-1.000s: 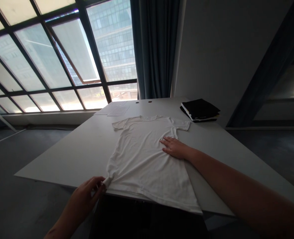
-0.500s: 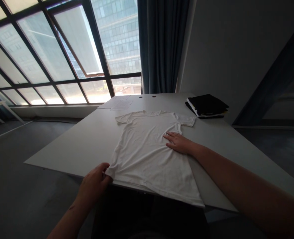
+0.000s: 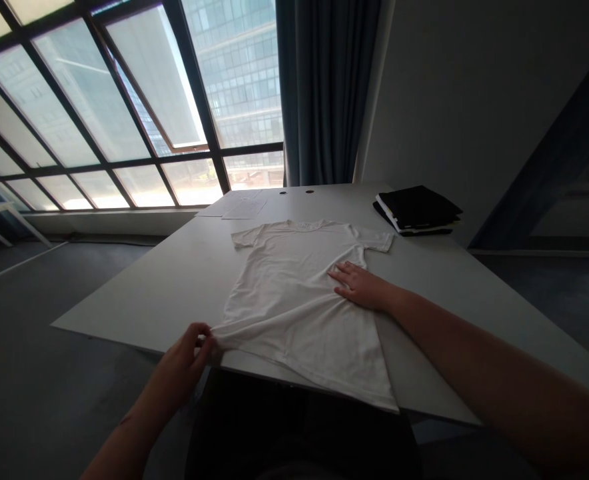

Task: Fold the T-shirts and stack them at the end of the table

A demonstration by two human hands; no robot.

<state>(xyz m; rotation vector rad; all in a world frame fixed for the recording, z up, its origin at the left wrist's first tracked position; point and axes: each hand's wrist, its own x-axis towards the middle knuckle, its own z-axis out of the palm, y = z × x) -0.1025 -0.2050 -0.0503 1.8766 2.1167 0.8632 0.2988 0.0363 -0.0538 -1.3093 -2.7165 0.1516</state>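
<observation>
Head view: left hand (image 3: 187,353) pinches the hem corner of a soft white cotton T-shirt (image 3: 294,293), drawing creases. Right hand (image 3: 359,285) lies spread, flat on the fabric. Smooth pale desk (image 3: 174,280) underneath.

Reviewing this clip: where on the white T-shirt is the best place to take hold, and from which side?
Probably the near hem corners of the white T-shirt, from the table's near edge. The hem lies along that edge, so fingers can pinch it from outside; the left hand already pinches the left corner there. The right hand lies flat mid-shirt, where the cloth offers no edge.
</observation>
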